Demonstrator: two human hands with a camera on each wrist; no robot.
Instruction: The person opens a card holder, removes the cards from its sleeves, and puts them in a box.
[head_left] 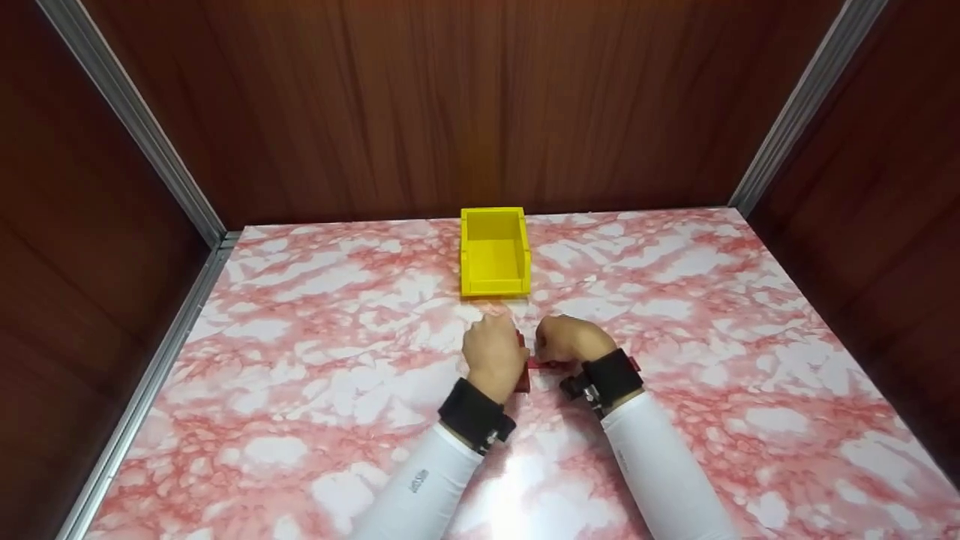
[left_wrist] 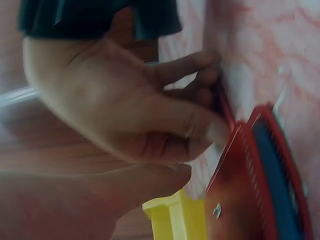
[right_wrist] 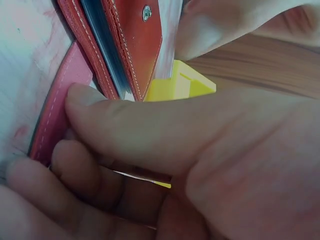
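Observation:
A red leather wallet (head_left: 523, 382) with pale stitching, a metal snap and a blue-grey inside stands on edge, partly spread, on the marbled table. Beside and above it, my left hand (head_left: 493, 354) is bent downward. A gap shows between its thumb (left_wrist: 170, 175) and the wallet in both wrist views; its other fingertips are hidden. On the other side, my right hand (head_left: 574, 341) pinches a red stitched leather strip (right_wrist: 56, 107) between thumb and curled fingers. The strip's end meets the wallet's lower side; I cannot tell whether they are joined.
Behind both hands, a yellow open-fronted bin (head_left: 495, 259) stands near the back wall (head_left: 480, 112) and has nothing in it. Wood-grain panels with metal corner rails (head_left: 150, 120) enclose the pink-and-white table (head_left: 315, 375) on three sides.

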